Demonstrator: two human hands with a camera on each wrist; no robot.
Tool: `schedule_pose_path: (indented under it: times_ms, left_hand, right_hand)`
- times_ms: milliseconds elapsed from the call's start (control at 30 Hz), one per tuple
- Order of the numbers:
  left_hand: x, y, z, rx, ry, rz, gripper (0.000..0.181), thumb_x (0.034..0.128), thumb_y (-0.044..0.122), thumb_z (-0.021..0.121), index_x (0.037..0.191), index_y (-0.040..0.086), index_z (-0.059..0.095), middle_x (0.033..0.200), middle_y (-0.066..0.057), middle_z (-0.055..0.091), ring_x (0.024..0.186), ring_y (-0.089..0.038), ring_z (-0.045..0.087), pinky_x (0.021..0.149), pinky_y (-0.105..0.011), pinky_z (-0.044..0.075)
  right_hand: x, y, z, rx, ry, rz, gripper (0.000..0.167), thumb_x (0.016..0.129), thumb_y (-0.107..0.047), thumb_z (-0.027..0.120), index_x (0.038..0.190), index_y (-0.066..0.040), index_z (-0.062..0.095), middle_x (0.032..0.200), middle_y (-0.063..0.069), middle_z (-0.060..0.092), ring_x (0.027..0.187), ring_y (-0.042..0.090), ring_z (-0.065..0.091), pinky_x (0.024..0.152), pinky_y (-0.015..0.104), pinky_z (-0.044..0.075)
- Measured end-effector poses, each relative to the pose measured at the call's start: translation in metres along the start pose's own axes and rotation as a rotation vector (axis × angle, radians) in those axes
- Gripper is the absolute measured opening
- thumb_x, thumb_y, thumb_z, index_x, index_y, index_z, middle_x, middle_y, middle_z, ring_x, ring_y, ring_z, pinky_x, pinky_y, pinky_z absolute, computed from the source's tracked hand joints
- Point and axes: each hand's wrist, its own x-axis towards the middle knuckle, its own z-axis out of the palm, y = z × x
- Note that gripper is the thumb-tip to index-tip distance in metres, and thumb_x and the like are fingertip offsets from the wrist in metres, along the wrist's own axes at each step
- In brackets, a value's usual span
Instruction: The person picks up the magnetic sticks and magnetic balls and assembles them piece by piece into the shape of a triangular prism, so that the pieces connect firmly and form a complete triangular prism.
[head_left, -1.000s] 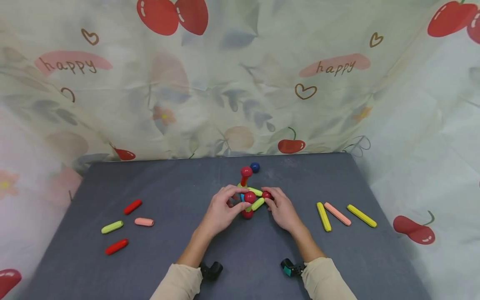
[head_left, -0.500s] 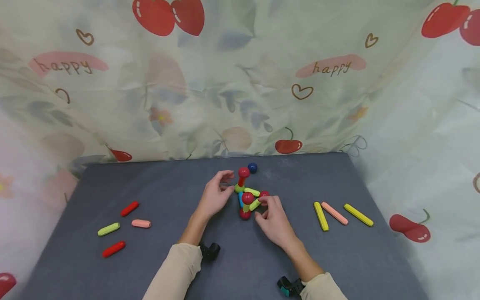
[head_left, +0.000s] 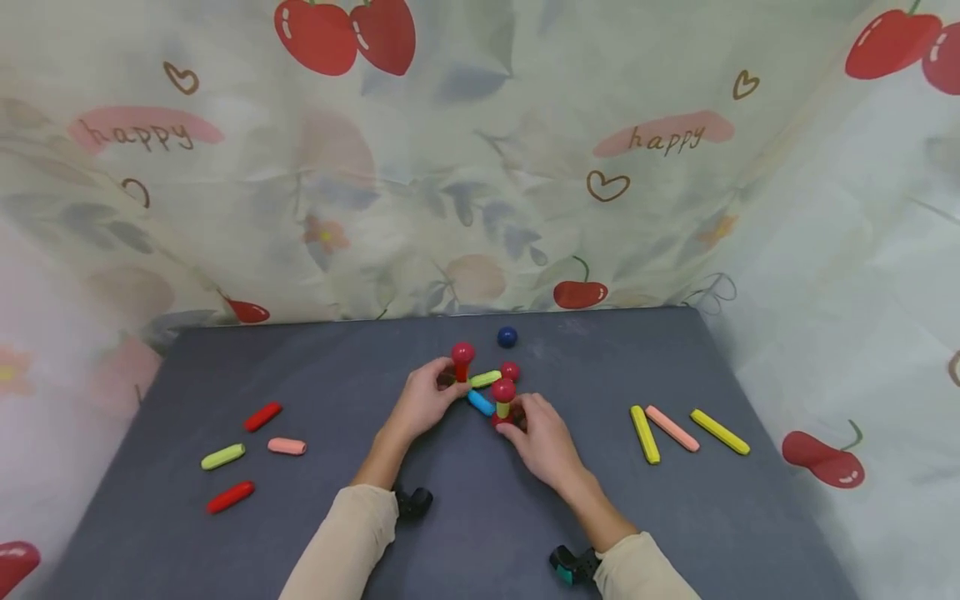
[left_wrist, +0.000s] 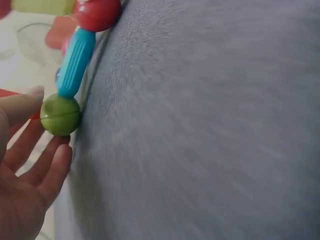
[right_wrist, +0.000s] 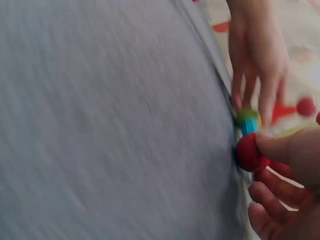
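Note:
In the head view, a toy built of balls and rods stands mid-table. My left hand (head_left: 424, 398) pinches its green ball (left_wrist: 60, 115), where an upright red rod (head_left: 462, 372) carries a red ball (head_left: 463, 352). My right hand (head_left: 545, 437) pinches the lower red ball (right_wrist: 249, 152) at the near corner. Above that corner, a short yellow-green rod (head_left: 503, 409) bears another red ball (head_left: 503, 389). A blue rod (left_wrist: 76, 62) links the two held balls. From the green ball a yellow-green rod (head_left: 485, 379) reaches a red ball (head_left: 510, 371) behind. My right fingertips are partly hidden.
A dark blue ball (head_left: 507, 337) lies behind the toy. On the left lie red rods (head_left: 262, 417), a yellow-green rod (head_left: 222, 456) and a pink rod (head_left: 287, 446). Yellow rods (head_left: 720, 432) and a longer pink rod (head_left: 672, 428) lie right. A printed cloth (head_left: 450, 167) hangs behind the table.
My left hand has left the near upper red ball and now holds the green ball. My right hand has shifted to the near lower ball. The toy has turned counterclockwise, seen from above.

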Motion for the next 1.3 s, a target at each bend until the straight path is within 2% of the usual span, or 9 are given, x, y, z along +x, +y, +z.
schedule_pose_path:
  times_ms: [100,267,433,600,733,833,1033,1167,1300]
  left_hand:
    - [-0.017,-0.001,-0.004,0.034,0.03,-0.012,0.031,0.0906,0.024,0.079,0.12,0.016,0.07,0.11,-0.004,0.074,0.097,-0.018,0.069,0.09,-0.04,0.059]
    - [-0.038,0.002,-0.001,0.112,0.063,0.028,0.023,0.088,0.025,0.082,0.107,0.018,0.071,0.102,-0.001,0.072,0.087,-0.013,0.064,0.082,-0.034,0.056]
    - [-0.041,0.004,0.004,0.131,0.098,0.04,0.026,0.0852,0.026,0.084,0.105,0.017,0.07,0.098,-0.002,0.069,0.083,-0.014,0.061,0.079,-0.034,0.056]
    - [-0.04,0.003,0.007,0.144,0.141,0.051,0.025,0.0836,0.023,0.086,0.103,0.016,0.072,0.098,-0.002,0.072,0.085,-0.015,0.064,0.081,-0.036,0.058]
    - [-0.04,0.003,0.009,0.143,0.153,0.085,0.023,0.0814,0.023,0.087,0.098,0.015,0.073,0.094,-0.002,0.073,0.08,-0.014,0.063,0.077,-0.033,0.057]
    - [-0.039,0.002,0.01,0.156,0.159,0.118,0.021,0.0807,0.023,0.088,0.094,0.014,0.074,0.09,-0.001,0.072,0.075,-0.012,0.06,0.072,-0.028,0.054]
    - [-0.039,0.003,0.009,0.21,0.149,0.122,0.018,0.0822,0.024,0.087,0.09,0.014,0.074,0.084,0.002,0.067,0.07,-0.01,0.053,0.065,-0.023,0.048]
    - [-0.039,0.005,0.009,0.211,0.142,0.101,0.018,0.0821,0.025,0.087,0.09,0.014,0.074,0.086,0.002,0.069,0.071,-0.01,0.054,0.067,-0.024,0.049]
    - [-0.039,0.006,0.01,0.199,0.148,0.09,0.018,0.0816,0.024,0.087,0.091,0.014,0.075,0.086,0.001,0.07,0.072,-0.01,0.056,0.068,-0.025,0.051]
  right_hand:
    - [0.01,0.011,-0.006,-0.055,0.022,-0.062,0.033,0.094,-0.022,0.074,0.123,-0.007,0.067,0.109,0.008,0.069,0.095,0.023,0.058,0.086,0.04,0.051]
    - [0.023,0.022,-0.01,-0.212,0.03,-0.135,0.038,0.097,-0.024,0.07,0.131,-0.008,0.065,0.127,0.012,0.068,0.112,0.033,0.059,0.094,0.049,0.049]
    - [0.016,0.025,-0.02,-0.324,-0.044,-0.099,0.071,0.095,-0.047,0.069,0.154,-0.015,0.044,0.161,0.018,0.038,0.146,0.044,0.037,0.115,0.066,0.033]
    - [0.003,0.046,-0.04,-0.468,-0.008,-0.122,0.089,0.09,-0.058,0.07,0.16,-0.019,0.033,0.167,0.021,0.026,0.154,0.046,0.023,0.119,0.073,0.02]
    - [-0.015,0.074,-0.065,-0.558,0.081,-0.133,0.088,0.087,-0.056,0.074,0.157,-0.014,0.04,0.163,0.024,0.032,0.148,0.049,0.031,0.114,0.073,0.028]
    - [-0.028,0.091,-0.081,-0.559,0.145,-0.12,0.085,0.085,-0.05,0.078,0.153,-0.011,0.045,0.158,0.026,0.039,0.14,0.051,0.039,0.105,0.072,0.035]
    - [-0.044,0.105,-0.091,-0.555,0.249,-0.134,0.072,0.083,-0.036,0.084,0.142,-0.005,0.056,0.127,0.028,0.056,0.1,0.047,0.054,0.077,0.059,0.045]
    - [-0.049,0.106,-0.09,-0.528,0.265,-0.124,0.058,0.082,-0.015,0.084,0.132,0.002,0.06,0.109,0.027,0.058,0.079,0.041,0.055,0.068,0.052,0.049]
    - [-0.05,0.102,-0.087,-0.486,0.226,-0.071,0.047,0.085,0.0,0.077,0.128,0.005,0.06,0.103,0.027,0.058,0.073,0.039,0.056,0.069,0.052,0.051]
